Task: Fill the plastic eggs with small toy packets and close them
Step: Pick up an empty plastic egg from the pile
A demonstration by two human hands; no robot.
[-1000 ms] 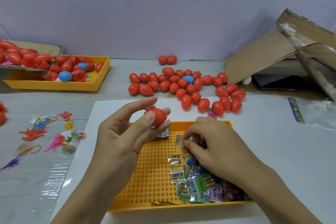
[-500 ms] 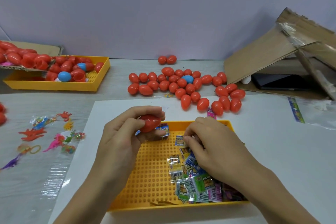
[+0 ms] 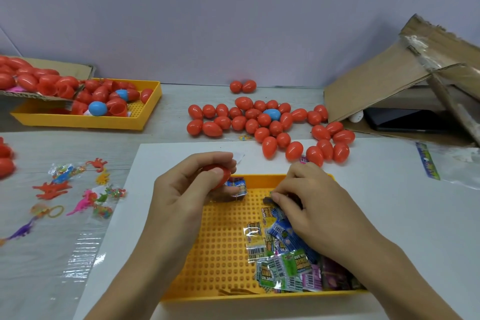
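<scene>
Here, a red plastic egg (image 3: 219, 176) is clasped in the curled left hand (image 3: 187, 187) over the perforated yellow plastic tray (image 3: 223, 249). A small printed toy packet (image 3: 270, 200) is pinched by the right hand (image 3: 311, 205) above the packet pile (image 3: 283, 262).

Perforated yellow plastic tray (image 3: 223, 254) at lower centre, holding printed toy packets (image 3: 283, 265).
Closed red plastic eggs (image 3: 270, 125) lie behind it; a second yellow tray (image 3: 145, 117) sits upper left.

"DINO" on a green toy packet (image 3: 296, 264), upside down.
</scene>
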